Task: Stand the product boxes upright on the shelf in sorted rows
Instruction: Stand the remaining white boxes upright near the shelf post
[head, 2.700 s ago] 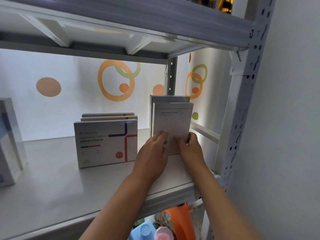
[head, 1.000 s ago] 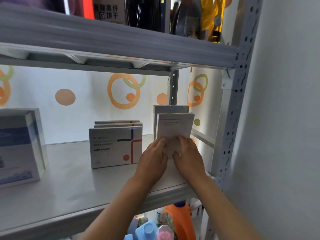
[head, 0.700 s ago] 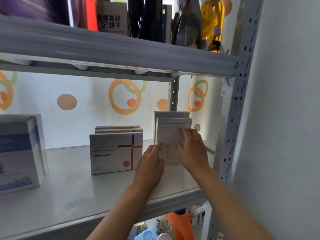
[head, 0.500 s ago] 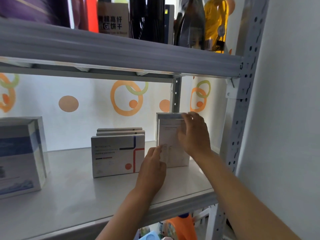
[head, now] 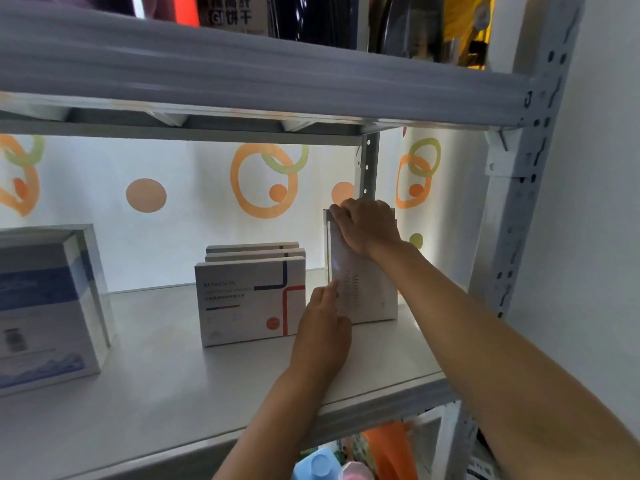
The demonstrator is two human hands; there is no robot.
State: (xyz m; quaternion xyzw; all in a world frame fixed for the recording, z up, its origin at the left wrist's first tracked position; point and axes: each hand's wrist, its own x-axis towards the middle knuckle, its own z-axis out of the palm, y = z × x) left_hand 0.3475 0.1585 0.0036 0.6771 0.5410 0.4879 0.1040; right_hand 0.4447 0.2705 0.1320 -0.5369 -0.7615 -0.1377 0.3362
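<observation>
Two tall white boxes [head: 372, 299] stand upright one behind the other at the right end of the grey shelf [head: 173, 386]. My right hand [head: 367, 225] lies over their top edge, fingers curled onto it. My left hand [head: 323, 323] touches the lower left of the front box's face with straight fingers. To the left, three wide white boxes with red and blue lines [head: 251, 301] stand upright in a row front to back.
A larger blue-and-white box [head: 45, 306] stands at the shelf's left end. The upper shelf [head: 242, 74] hangs low overhead, carrying bottles and packets. A perforated metal post [head: 519, 188] and a wall close off the right. Coloured bottles [head: 325, 465] sit on the level below.
My right hand rose from the front box's face to the top edge of the tall boxes. My left hand stayed low on the front face. The camera view shifted upward.
</observation>
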